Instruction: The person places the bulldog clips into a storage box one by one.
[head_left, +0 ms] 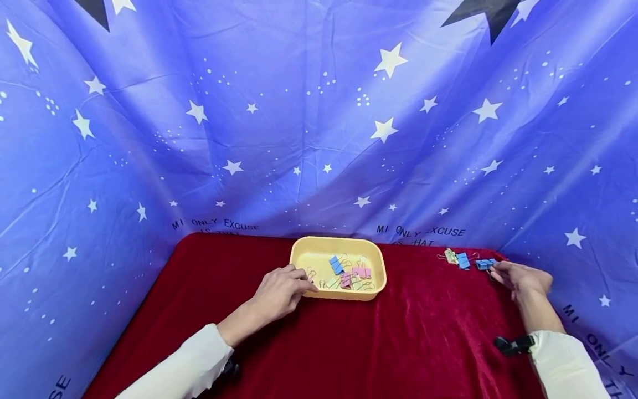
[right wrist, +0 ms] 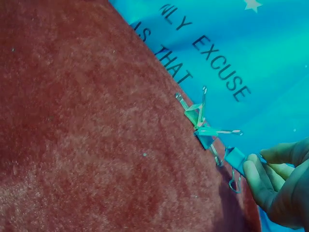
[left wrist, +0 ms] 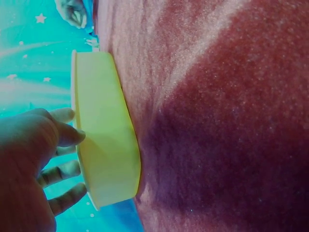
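Note:
A yellow plastic box (head_left: 344, 296) stands on the red cloth, holding several binder clips: a blue one (head_left: 336, 265), pink ones (head_left: 363, 272) and pale ones. My left hand (head_left: 280, 290) grips the box's near left rim, the thumb outside and the other fingers over the edge. At the far right, my right hand (head_left: 527, 280) pinches a blue binder clip (right wrist: 235, 159) between thumb and fingers, close over the cloth's edge. Just left of it lie another blue binder clip (right wrist: 205, 139) and a yellowish one (right wrist: 193, 115), side by side with their wire handles spread.
Red velvet cloth (head_left: 423, 332) covers the table. Blue star-printed curtain (head_left: 299, 111) hangs behind it and along both sides, meeting the table's back edge close to the loose clips. A dark strap (head_left: 513, 344) sits at the right wrist.

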A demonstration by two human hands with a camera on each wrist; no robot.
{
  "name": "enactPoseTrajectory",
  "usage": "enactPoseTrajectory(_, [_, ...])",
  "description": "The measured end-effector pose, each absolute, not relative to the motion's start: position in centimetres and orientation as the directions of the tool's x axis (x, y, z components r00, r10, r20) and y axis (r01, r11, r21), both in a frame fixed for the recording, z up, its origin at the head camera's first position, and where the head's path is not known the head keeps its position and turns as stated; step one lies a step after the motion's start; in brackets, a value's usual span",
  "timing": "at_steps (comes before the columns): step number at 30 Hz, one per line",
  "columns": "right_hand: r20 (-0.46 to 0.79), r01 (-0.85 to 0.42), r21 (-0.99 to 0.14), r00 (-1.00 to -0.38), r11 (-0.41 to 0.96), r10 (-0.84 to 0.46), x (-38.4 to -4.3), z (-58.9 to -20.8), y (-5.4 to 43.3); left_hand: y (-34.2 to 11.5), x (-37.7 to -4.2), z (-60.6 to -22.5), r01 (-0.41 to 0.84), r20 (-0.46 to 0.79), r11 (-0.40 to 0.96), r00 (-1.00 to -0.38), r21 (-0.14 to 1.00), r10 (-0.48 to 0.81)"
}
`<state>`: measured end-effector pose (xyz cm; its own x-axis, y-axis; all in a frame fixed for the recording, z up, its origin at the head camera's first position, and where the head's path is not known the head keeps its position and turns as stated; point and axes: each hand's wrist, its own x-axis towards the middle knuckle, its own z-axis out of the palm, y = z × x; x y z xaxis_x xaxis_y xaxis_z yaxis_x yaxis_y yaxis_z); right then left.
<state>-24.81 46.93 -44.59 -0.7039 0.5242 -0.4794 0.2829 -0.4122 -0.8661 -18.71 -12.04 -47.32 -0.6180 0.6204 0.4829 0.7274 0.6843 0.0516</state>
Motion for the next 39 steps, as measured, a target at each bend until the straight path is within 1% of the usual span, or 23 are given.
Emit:
enactPoseTrajectory(4, [-0.433,0.173,-0.865,-0.733,-0.471,0.526,-24.7,-44.1,46.7,-12.2,-18.7,-47.6,0.744,0.493,0.668,-0.58,-0.004,0.649])
enactPoseTrajectory(7, [-0.386,0.125,-0.879,-0.752,-0.46,0.534,-24.6,-43.6,46.3,-12.3,-18.7,-47.7,0.753,0.507,0.658,-0.557,-0.026,0.658])
enactPoseTrajectory(10, [-0.337,0.065,-0.887,-0.769,-0.458,0.543,-24.4,-43.0,45.7,-12.4,-18.6,-47.9,0.755,0.512,0.655,-0.55,-0.033,0.66])
enactPoseTrajectory(14, [-0.288,0.014,-0.884,-0.804,-0.468,0.52,-24.3,-42.0,44.7,-12.5,-18.6,-48.1,0.749,0.495,0.661,-0.561,-0.038,0.664])
enactPoseTrajectory(21, [-0.19,0.027,-0.915,-0.908,-0.402,0.372,-23.9,-40.6,42.0,-12.3,-18.6,-48.2,0.74,0.471,0.671,-0.576,-0.047,0.668])
enactPoseTrajectory(26, [-0.159,0.062,-0.937,-0.952,-0.344,0.262,-24.0,-39.9,39.3,-12.2,-18.5,-48.1,0.736,0.477,0.674,-0.569,-0.068,0.67])
enactPoseTrajectory(32, [-0.163,0.115,-0.948,-0.977,-0.297,0.14,-24.3,-39.5,36.1,-12.1,-18.6,-47.9,0.736,0.484,0.672,-0.559,-0.085,0.673])
enactPoseTrajectory(39, [-0.153,0.135,-0.964,-0.986,-0.228,0.06,-24.8,-40.3,32.6,-12.1,-18.7,-47.9,0.737,0.493,0.673,-0.566,-0.056,0.661])
